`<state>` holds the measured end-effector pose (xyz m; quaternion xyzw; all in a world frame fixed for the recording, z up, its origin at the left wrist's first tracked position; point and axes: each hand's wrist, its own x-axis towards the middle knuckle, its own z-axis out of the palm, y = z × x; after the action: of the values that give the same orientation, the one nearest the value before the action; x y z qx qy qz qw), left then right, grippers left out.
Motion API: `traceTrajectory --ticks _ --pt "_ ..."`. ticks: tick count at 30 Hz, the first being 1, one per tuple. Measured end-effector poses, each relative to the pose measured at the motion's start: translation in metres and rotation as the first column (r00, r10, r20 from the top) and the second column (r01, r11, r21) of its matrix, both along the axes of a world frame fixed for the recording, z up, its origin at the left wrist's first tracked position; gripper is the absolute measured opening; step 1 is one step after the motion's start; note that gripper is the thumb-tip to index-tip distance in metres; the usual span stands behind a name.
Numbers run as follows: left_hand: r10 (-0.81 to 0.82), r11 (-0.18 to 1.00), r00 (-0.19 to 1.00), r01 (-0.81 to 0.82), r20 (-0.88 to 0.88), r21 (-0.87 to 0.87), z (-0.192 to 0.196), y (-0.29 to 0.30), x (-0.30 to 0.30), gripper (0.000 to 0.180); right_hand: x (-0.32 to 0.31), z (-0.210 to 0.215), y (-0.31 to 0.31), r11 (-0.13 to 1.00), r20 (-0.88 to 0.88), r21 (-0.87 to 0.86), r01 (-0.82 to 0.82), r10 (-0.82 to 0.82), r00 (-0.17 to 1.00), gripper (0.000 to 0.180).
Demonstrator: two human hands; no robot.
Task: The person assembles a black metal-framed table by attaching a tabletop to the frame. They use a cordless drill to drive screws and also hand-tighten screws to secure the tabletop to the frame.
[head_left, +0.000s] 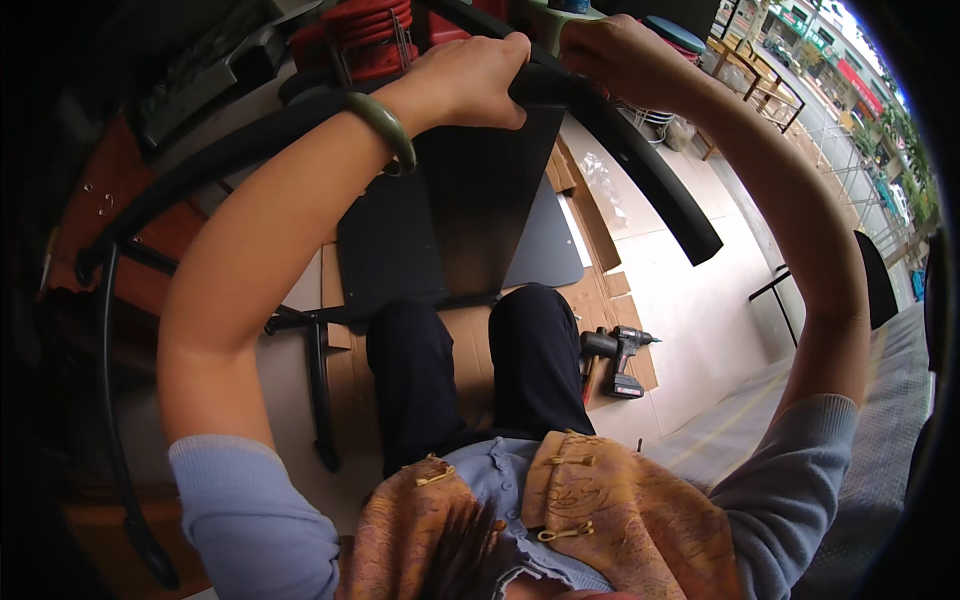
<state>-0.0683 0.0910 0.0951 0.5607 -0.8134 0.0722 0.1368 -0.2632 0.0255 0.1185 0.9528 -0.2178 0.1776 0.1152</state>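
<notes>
Both arms reach to the top of the view, over a dark flat panel point(490, 190) that stands before my knees. My left hand point(465, 80), with a green bangle point(382, 130) on its wrist, is closed beside a black bar. What it holds is hidden. Just to its right, my right hand point(605, 55) is closed with its fingers bent down at the same black frame; the thing between them is too dark to name. From there a curved black bar point(645, 165) runs down to the right, under my right forearm.
Flattened cardboard point(470, 360) lies on the floor under my legs. A cordless drill point(627, 360) rests at its right edge, beside a hammer point(597, 350). At left stands a black tubular frame point(110, 330). Red stools point(365, 40) are stacked at the back; a street shows at upper right.
</notes>
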Motion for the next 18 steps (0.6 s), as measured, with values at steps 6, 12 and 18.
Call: traceTrajectory --ticks 6,12,18 --pt "-0.139 0.954 0.989 0.121 -0.049 -0.274 -0.015 0.006 -0.008 0.066 -0.01 -0.012 -0.003 0.984 0.27 0.004 -0.177 0.17 0.948 0.023" --pt "-0.254 0.965 0.892 0.258 -0.375 -0.039 0.007 -0.008 -0.018 0.043 -0.005 -0.043 -0.016 0.899 0.659 0.213 -0.382 0.157 0.736 0.034" --pt "-0.189 0.982 0.897 0.176 -0.399 -0.07 0.001 -0.001 -0.03 0.02 -0.019 -0.084 -0.044 0.682 0.933 0.342 -0.646 -0.166 0.318 0.038"
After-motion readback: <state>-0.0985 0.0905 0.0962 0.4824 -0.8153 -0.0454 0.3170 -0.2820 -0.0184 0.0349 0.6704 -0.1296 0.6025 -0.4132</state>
